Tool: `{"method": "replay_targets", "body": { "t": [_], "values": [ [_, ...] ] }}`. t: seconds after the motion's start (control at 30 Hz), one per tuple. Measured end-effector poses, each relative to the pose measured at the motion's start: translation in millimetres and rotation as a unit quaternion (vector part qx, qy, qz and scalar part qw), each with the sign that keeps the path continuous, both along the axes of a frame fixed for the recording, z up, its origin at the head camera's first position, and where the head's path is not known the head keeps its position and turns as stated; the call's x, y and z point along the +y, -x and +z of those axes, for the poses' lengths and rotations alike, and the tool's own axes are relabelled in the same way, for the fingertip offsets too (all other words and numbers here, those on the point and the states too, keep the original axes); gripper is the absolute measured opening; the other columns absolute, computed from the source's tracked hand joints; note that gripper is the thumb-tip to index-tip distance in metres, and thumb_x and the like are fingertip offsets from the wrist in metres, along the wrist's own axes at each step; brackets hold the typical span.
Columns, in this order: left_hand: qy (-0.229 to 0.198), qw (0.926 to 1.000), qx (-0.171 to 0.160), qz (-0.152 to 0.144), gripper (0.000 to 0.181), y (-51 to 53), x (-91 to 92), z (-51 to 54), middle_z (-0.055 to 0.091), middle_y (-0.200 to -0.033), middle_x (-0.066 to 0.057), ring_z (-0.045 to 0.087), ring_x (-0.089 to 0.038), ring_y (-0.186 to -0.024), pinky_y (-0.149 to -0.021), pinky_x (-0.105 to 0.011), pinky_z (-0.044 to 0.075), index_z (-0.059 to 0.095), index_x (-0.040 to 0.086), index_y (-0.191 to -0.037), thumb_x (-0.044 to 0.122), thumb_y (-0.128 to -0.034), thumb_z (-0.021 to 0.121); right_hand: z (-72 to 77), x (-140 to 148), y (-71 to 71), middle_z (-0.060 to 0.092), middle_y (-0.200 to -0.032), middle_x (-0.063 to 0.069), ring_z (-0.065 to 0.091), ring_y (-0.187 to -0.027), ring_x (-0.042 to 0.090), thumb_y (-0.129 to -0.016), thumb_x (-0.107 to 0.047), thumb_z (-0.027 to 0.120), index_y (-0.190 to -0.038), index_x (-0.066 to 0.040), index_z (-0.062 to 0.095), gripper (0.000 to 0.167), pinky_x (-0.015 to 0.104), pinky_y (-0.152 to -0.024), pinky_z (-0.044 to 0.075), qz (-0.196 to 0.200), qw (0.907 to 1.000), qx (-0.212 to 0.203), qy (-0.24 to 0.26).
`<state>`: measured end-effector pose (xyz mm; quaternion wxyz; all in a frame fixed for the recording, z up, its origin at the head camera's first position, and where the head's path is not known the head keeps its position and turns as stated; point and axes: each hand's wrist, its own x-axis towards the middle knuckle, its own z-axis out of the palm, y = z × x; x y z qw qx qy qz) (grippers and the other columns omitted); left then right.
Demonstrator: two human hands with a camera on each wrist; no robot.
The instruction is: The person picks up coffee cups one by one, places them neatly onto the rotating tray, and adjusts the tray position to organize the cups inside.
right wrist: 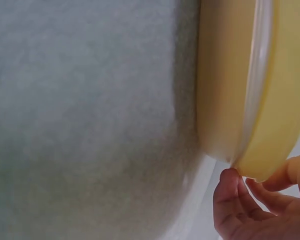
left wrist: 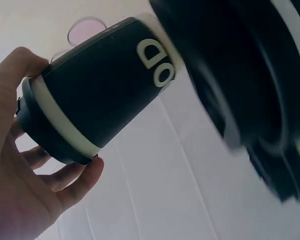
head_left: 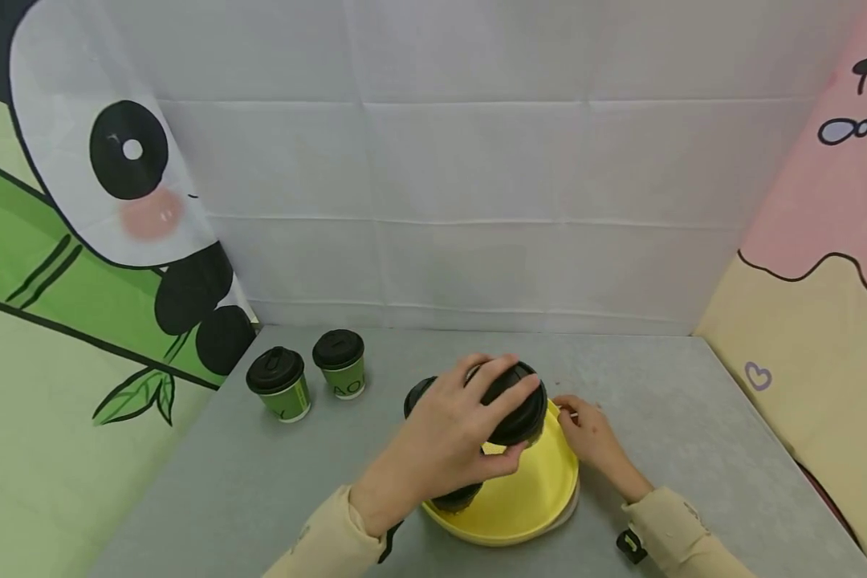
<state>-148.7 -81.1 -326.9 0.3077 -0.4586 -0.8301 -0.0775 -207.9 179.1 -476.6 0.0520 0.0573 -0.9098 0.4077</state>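
Observation:
The left hand grips a cup by its black lid above the yellow plate. In the left wrist view, the fingers and thumb of the left hand curl round the lid end of the dark cup, which is tilted. Partly behind the left hand, two more black lids show at the plate's left side, one near its lower left. At the plate's right rim, the right hand pinches the edge; the right wrist view shows the right hand's fingertips on the yellow rim.
Two green cups with black lids, one at the left and one beside it, stand upright on the grey table. A white cloth hangs behind the table. A small black object is at the right sleeve.

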Motion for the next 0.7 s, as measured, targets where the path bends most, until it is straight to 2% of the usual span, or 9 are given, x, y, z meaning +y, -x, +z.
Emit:
{"method": "replay_targets", "body": {
  "t": [0.13,0.37,0.7],
  "values": [
    [0.059,0.9979,-0.027,-0.003,0.065,-2.5,15.1,-13.5,0.050,-0.142,-0.006,0.053,-0.025,-0.120,-0.089,-0.038,0.055,0.050,0.023,-0.148,0.049,-0.0897,0.066,-1.1,-0.6,-1.3,0.064,-0.123,0.025,0.065,-0.106,0.038,-0.105,-0.009,0.047,-0.131,0.004,0.060,0.032,0.047,-0.084,0.056,0.002,1.0000,0.001,-0.003],
    [0.111,0.9935,-0.024,-0.001,0.065,-7.1,25.5,-35.1,0.053,-0.136,-0.001,0.054,-0.021,-0.115,-0.072,-0.030,0.056,0.050,0.026,-0.147,0.053,-0.0898,0.064,-2.2,-1.2,-3.8,0.065,-0.120,0.026,0.066,-0.102,0.039,-0.103,-0.005,0.049,-0.129,0.008,0.060,0.031,0.046,-0.080,0.057,0.006,0.9998,0.014,-0.009],
    [0.149,0.9877,-0.045,0.011,0.060,-6.0,29.3,-47.4,0.055,-0.135,0.001,0.056,-0.022,-0.112,-0.072,-0.031,0.056,0.053,0.028,-0.143,0.056,-0.0911,0.063,-2.6,2.1,-6.4,0.064,-0.122,0.027,0.066,-0.103,0.039,-0.103,-0.006,0.047,-0.130,0.008,0.060,0.032,0.048,-0.083,0.057,-0.002,0.9998,0.018,-0.009]
  ]
}}
